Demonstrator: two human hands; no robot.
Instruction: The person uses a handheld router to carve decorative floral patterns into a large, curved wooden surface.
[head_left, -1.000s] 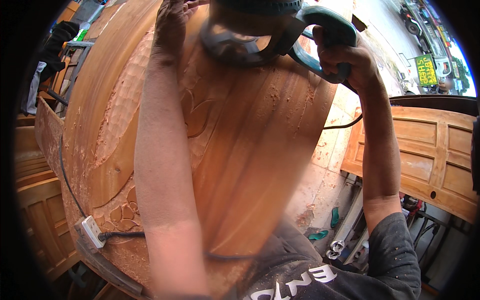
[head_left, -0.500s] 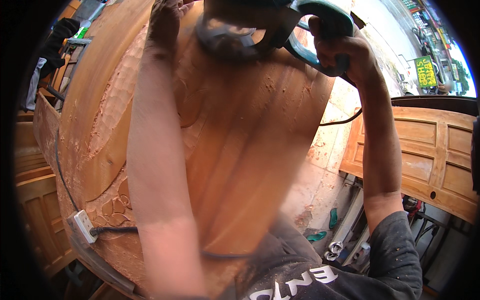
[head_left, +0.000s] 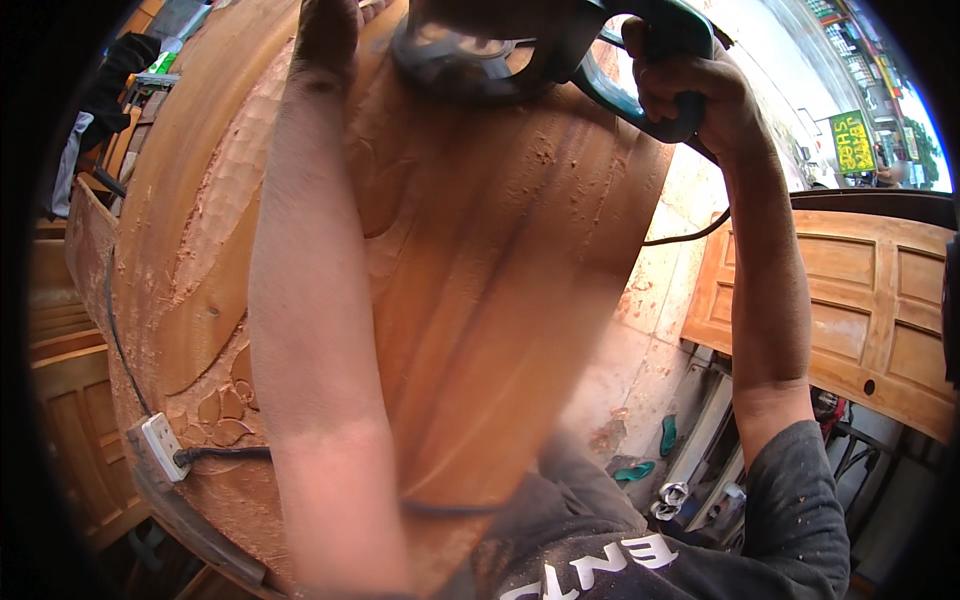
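Observation:
My right hand [head_left: 700, 95] wraps round the dark teal loop handle of a power router [head_left: 490, 50] at the top of the view. The router's round see-through base rests over a large brown wooden panel [head_left: 500, 260], which carries carved leaf shapes and fine wood dust. My left hand [head_left: 328, 40] is at the upper edge, over the panel just left of the router. Most of its fingers are cut off or hidden, so its grip does not show. My left forearm stretches across the panel.
A white power strip [head_left: 163, 446] with a black plug [head_left: 185, 457] lies on the panel's lower left. Panelled wooden doors [head_left: 840, 300] stand at right. Green slippers [head_left: 634, 471] and long pale pipes [head_left: 695, 440] are on the tiled floor. A cable [head_left: 690, 238] hangs by my right forearm.
The router and my right hand have shifted slightly up and to the right in view. My left hand has risen a little toward the upper edge.

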